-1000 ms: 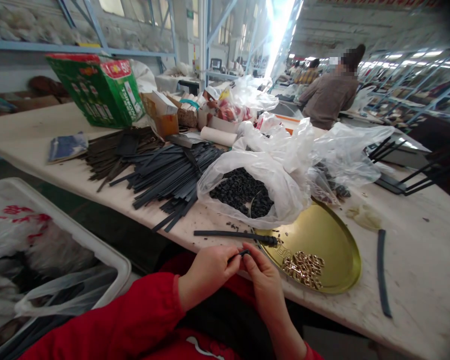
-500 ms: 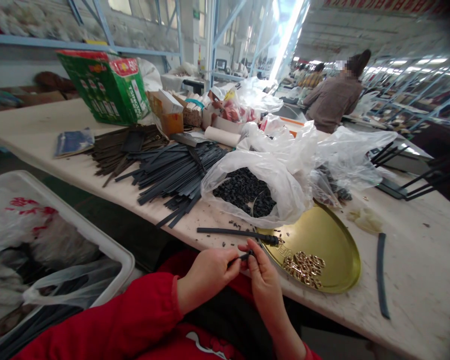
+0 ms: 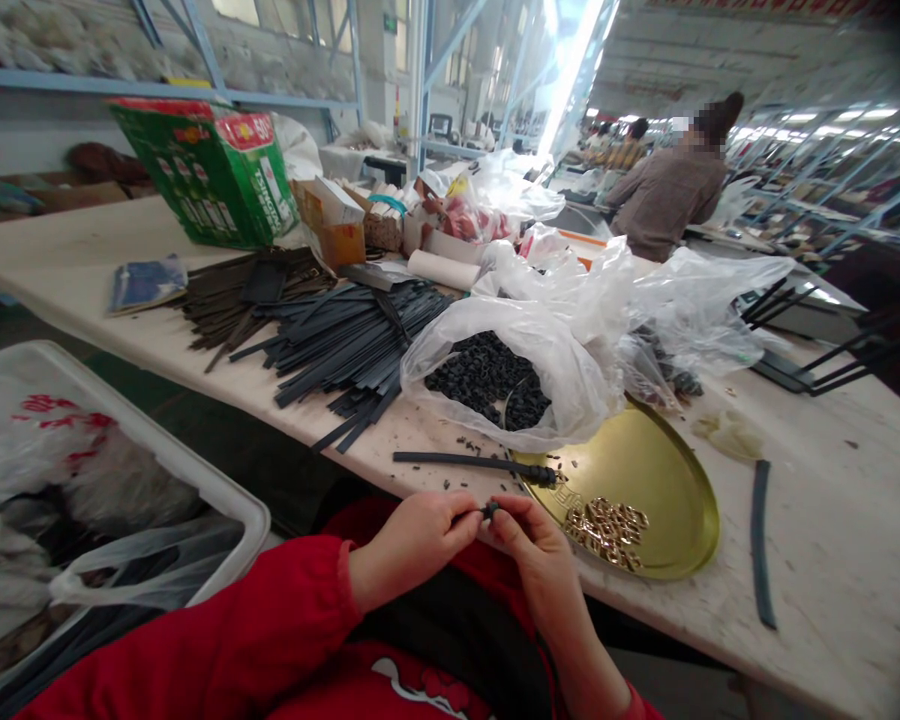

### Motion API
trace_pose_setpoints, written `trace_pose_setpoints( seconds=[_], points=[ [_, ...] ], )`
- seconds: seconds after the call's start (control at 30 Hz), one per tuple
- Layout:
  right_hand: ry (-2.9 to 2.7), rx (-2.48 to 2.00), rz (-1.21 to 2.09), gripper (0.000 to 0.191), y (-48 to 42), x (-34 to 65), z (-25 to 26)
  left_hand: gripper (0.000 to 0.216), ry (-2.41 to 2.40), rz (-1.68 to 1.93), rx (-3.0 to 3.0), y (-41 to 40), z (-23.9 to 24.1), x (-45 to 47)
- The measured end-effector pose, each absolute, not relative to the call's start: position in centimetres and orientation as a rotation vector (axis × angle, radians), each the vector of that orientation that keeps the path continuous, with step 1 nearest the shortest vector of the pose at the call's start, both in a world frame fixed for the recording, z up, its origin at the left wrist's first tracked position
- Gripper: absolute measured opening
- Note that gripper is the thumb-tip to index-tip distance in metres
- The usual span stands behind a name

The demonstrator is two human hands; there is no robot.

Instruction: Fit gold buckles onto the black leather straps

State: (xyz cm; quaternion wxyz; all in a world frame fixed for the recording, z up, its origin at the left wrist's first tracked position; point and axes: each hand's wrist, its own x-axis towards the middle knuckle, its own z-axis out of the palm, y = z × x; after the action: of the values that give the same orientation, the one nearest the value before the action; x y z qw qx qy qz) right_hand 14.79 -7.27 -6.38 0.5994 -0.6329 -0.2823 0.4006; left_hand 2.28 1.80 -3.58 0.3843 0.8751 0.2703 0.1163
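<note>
At the counter's point(image 3: 832, 570) near edge, left hand point(image 3: 412, 545) and right hand point(image 3: 532, 535) meet, both pinching 1 small black piece point(image 3: 487, 511). It looks mid-fitting, and seating it calls for an aligned push. Beyond lie a capped black strip point(image 3: 465, 461) and a brass tray point(image 3: 645, 465).

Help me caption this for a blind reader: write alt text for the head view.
The left hand and right hand pinch a small black piece between them, near a round gold metal tray and a clear plastic bag of black beads.
</note>
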Motion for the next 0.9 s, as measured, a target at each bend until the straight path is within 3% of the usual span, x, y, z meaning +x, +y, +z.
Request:
trace_pose_setpoints(
  seconds=[0.27, 0.37, 0.47, 0.63, 0.77, 0.9],
  points=[
    [-0.338, -1.245, 1.14, 0.026, -6.9, 15.2, -6.7, 0.017, 0.604, 0.231, 1.975, 2.2, -3.3, 2.7],
    [-0.303, -1.187, 1.19, 0.023, -6.6, 15.1, -6.6, 0.029, 0.593, 0.224, 1.831, 2.5, -3.3, 2.7],
    [-0.331, -1.175, 1.212, 0.023, -6.4, 14.5, -6.4, 0.027, 0.629, 0.282, 1.759, 2.7, -3.7, 2.9],
    [-0.428, -1.206, 1.137, 0.034, -7.3, 14.5, -6.3, 0.022, 0.721, 0.263, 1.787, 3.2, -4.3, 2.9],
    [-0.365, -1.133, 1.275, 0.023, -8.0, 14.5, -6.2, 0.026, 0.753, 0.211, 1.789, 3.0, -4.1, 2.4],
    [-0.373, -1.072, 1.446, 0.031, -8.3, 14.1, -5.9, 0.022, 0.782, 0.202, 1.918, 2.3, -3.5, 1.6]
  ],
)
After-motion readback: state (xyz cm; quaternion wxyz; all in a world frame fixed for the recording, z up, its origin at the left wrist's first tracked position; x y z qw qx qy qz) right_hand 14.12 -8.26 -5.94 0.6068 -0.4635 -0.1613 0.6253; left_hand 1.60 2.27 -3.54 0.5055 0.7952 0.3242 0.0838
